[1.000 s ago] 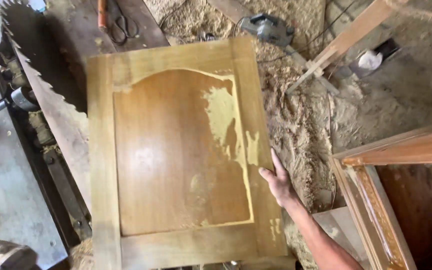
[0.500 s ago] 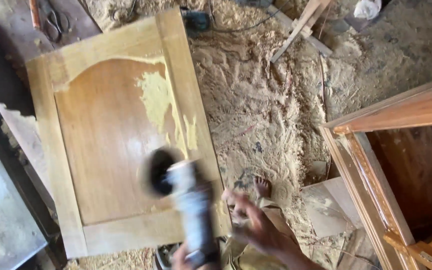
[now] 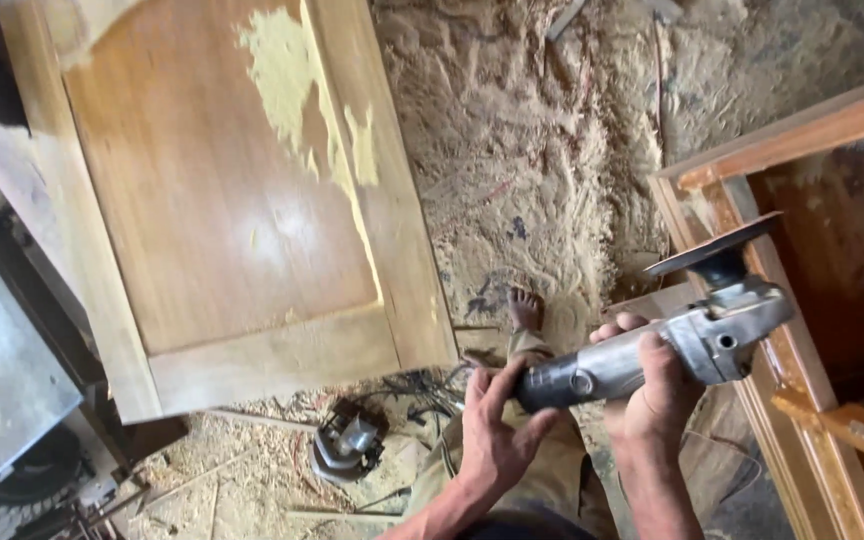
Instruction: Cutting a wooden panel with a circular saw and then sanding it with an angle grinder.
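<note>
I hold a grey angle grinder (image 3: pixel 672 350) with a dark sanding disc (image 3: pixel 717 245) tilted up to the right. My right hand (image 3: pixel 657 385) grips its body near the head. My left hand (image 3: pixel 497 430) touches the dark rear handle, fingers spread around its end. To the left lies a wooden cabinet door (image 3: pixel 242 220) with a raised panel and pale yellow filler patches (image 3: pixel 302 80) near its top right.
Sawdust (image 3: pixel 542 170) covers the floor, where my bare foot (image 3: pixel 524 310) stands. Another wooden frame (image 3: pixel 802 300) stands at the right. A second power tool (image 3: pixel 347 445) lies on the floor below the door. A grey metal machine surface (image 3: pixel 2 380) is at the left.
The view has dropped and shifted right. The grinder has swung from pointing up over the door panel to lying sideways, disc toward the right frame. Both hands now sit on it.
</note>
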